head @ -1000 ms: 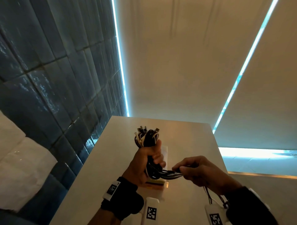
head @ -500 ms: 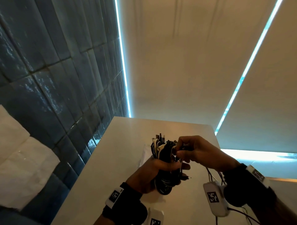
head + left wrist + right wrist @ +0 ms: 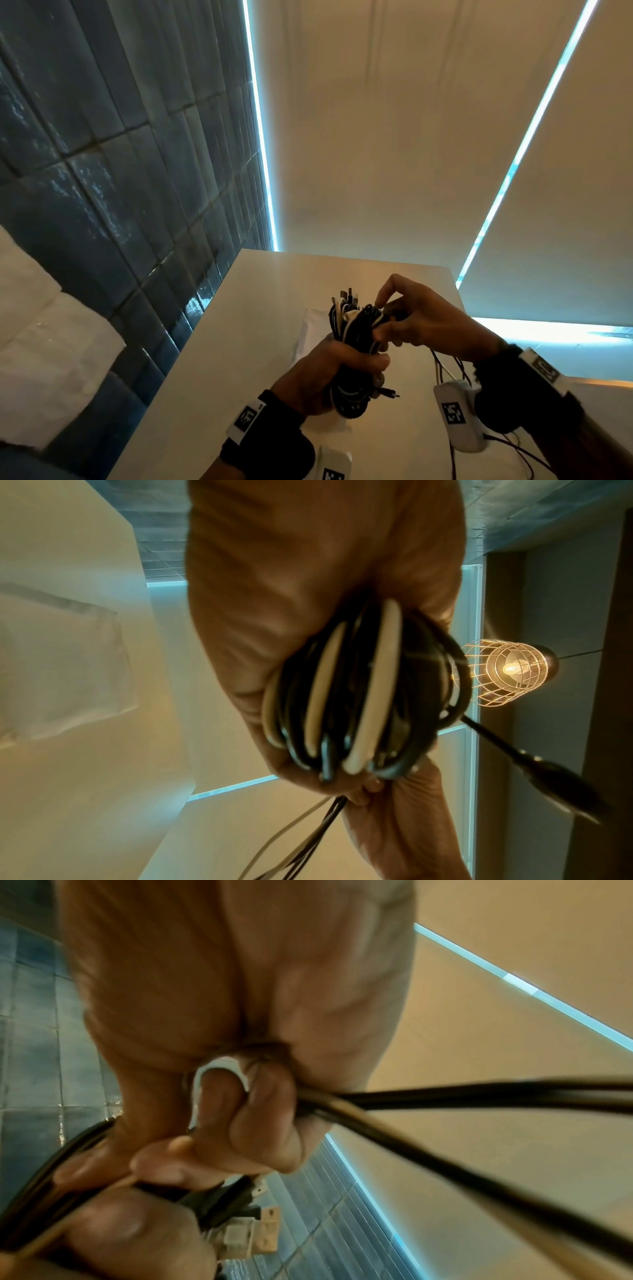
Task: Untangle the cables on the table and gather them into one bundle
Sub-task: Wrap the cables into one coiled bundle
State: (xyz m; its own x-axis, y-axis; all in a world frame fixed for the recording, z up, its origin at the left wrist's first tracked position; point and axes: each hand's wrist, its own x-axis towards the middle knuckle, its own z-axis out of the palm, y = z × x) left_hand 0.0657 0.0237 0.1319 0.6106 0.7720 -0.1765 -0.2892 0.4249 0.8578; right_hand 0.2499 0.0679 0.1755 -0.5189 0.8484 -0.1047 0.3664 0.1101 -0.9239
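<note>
- Left hand point(image 3: 329, 373) grip: fist wrapped tight round the middle of the cable bundle point(image 3: 356, 346), held upright above the table point(image 3: 246, 342). Left wrist view shows folded black and white loops bulging out of the fist.
- Right hand point(image 3: 424, 325) grip: fingers curled round a few loose strands at the bundle's upper right side, forefinger raised and crooked over the top. Right wrist view shows a white strand hooked round one finger and dark cords running off to the right.
- Step in hand, as I judge it: laying the last free lengths onto the bundle.
- To do it well: keep the left fist firm so the loops don't spring apart; feed the strands with light tension, turn beside turn; free the hooked white strand before letting go.
- Risk: one plug tail point(image 3: 390, 394) sticks out at the bundle's lower right and could snag the strands being fed on.
- Bundle's look: mostly black cords with some white ones, folded into a thick hank; connector ends point(image 3: 347, 296) stand up in a cluster at the top; looped folds hang below the fist.
- Thin dark and white leads trail down under the right wrist; where they end is hidden.
- Task looks nearly done.
</note>
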